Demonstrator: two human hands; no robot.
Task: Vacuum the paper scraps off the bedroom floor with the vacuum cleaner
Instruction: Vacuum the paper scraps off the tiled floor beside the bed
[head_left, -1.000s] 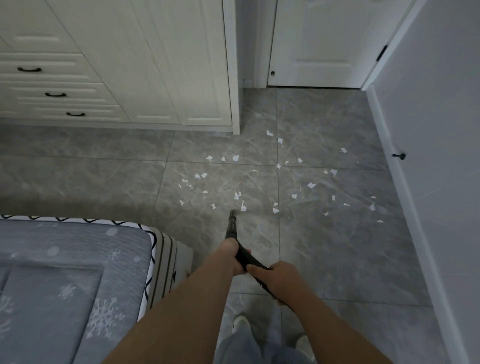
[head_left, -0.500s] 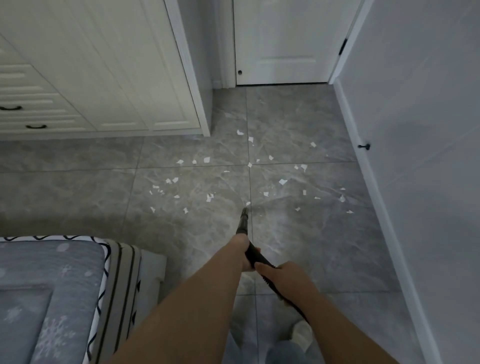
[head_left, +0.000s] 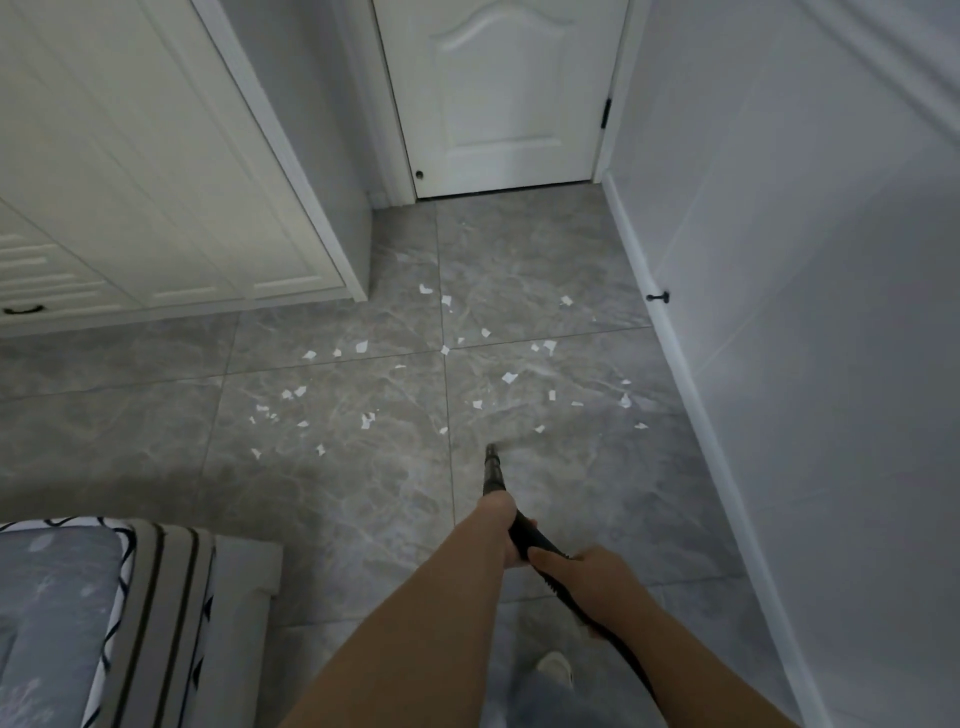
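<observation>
I grip the vacuum wand (head_left: 493, 470) with both hands, left hand (head_left: 501, 525) forward to steer, right hand (head_left: 589, 566) behind to push. The nozzle sits low, just short of the scraps (head_left: 447, 364) scattered ahead on the floor (head_left: 337, 493).

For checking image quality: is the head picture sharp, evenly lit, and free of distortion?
Head view: dim, flat light; right hand slightly motion-blurred, paper scraps fairly sharp; wide-angle lens bends the wardrobe edge and baseboard; faint sheen on the floor tiles.
</observation>
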